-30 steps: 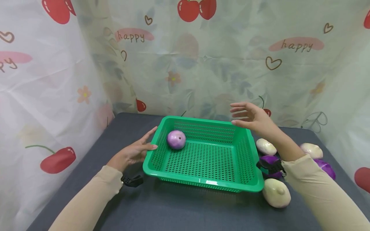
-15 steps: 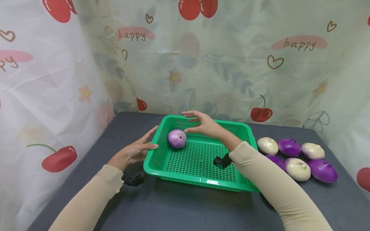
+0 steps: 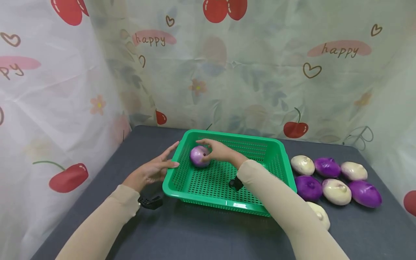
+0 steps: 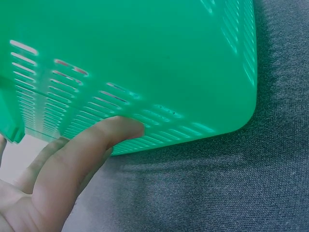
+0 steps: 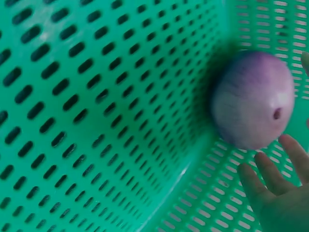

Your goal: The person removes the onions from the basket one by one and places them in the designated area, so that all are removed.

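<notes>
In the head view a round, pale-purple vegetable (image 3: 199,156) with a small brown spot lies inside the green plastic basket (image 3: 224,206), at its left end. My right hand (image 3: 219,151) reaches into the basket, its thumb and fingers spread around that vegetable. The right wrist view shows the fingertips (image 5: 289,140) right at the vegetable's lower side, the fingers not closed round it. Outside the basket, my left hand (image 3: 152,169) rests against the left wall with thumb and forefinger extended. The left wrist view has a nearly straight finger (image 4: 106,133) along the slotted wall.
Right of the basket, several glossy vegetables lie on the dark grey table (image 3: 208,238), among them a deep-purple one (image 3: 308,188) and a cream one (image 3: 336,191). Another cream one (image 3: 320,215) is partly behind my right sleeve. A printed curtain (image 3: 234,83) encloses the back and sides.
My right hand has swept left from above the basket's right rim and dropped into the basket at the pale-purple vegetable. The left hand stays at the left wall.
</notes>
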`<state>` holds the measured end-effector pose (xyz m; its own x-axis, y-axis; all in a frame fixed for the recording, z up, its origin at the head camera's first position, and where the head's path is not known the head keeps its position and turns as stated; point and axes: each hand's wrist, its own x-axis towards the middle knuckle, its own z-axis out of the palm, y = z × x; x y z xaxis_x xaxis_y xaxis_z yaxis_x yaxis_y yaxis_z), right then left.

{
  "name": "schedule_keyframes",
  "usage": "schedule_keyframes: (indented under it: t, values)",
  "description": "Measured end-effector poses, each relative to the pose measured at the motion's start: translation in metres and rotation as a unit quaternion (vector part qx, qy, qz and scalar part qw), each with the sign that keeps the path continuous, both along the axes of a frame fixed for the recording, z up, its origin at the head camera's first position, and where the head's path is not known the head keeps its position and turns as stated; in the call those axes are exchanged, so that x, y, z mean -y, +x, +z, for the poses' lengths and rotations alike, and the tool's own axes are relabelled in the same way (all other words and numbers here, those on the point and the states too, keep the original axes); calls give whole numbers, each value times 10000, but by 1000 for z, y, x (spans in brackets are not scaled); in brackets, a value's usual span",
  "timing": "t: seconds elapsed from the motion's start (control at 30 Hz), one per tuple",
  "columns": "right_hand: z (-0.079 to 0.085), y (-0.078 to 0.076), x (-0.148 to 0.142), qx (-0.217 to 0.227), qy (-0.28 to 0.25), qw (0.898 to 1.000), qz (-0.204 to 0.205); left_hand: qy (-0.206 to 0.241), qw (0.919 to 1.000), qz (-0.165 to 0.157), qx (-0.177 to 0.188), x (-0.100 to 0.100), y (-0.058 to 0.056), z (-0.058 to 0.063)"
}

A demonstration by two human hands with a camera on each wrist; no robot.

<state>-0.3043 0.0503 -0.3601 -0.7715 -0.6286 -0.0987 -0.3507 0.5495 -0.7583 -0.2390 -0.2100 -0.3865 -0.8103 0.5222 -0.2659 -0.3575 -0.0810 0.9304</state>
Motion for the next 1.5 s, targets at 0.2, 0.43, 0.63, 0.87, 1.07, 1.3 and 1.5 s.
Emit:
schedule_keyframes:
  t: [0.2,0.43,0.63,0.87,1.07,1.3,1.5]
  values:
    - [-9,-1,7,-195,689,9974,121,-12,10000,25,24,0,0,0]
    - [-9,4,9,-106,927,9953,266,8,10000,36,15,0,-2,-2]
    - [3,5,-5,65,469,9984,309,32,10000,3,19,-1,-2,-3]
    - [35,9,-38,308,-439,9985,146,-14,10000,64,-6,0,-2,-4]
    - [69,21,-75,-172,-769,9969,27,-59,9999,42,-77,1,-3,-5]
    - [100,49,-126,-516,-1246,9900,-411,-18,9999,-14,-136,1,-2,-3]
    - [115,76,-172,-1085,-1615,9781,-742,0,9999,-21,-135,2,-2,-4]
